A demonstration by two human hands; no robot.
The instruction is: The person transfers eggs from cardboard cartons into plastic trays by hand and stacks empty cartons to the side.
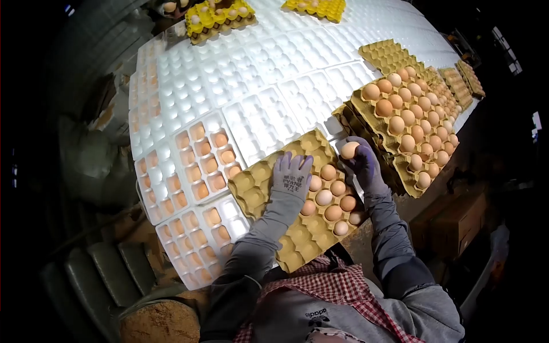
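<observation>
My right hand (368,166), in a grey-purple glove, is closed around an egg (349,150) by the right corner of a brown pulp egg tray (300,243). Several brown and pale eggs (324,198) sit in the right part of that tray, and its other cups show bare. My left hand (293,174), gloved in grey with printing on the back, lies over the tray's middle, fingers somewhat apart and pointing away from me. What is under its palm is hidden.
White moulded trays (260,123) cover the table, some at left holding eggs (209,164). A stack of pulp trays full of eggs (407,117) stands close on the right. Yellow trays (220,17) lie at the far side. Cardboard boxes (457,223) stand low at right.
</observation>
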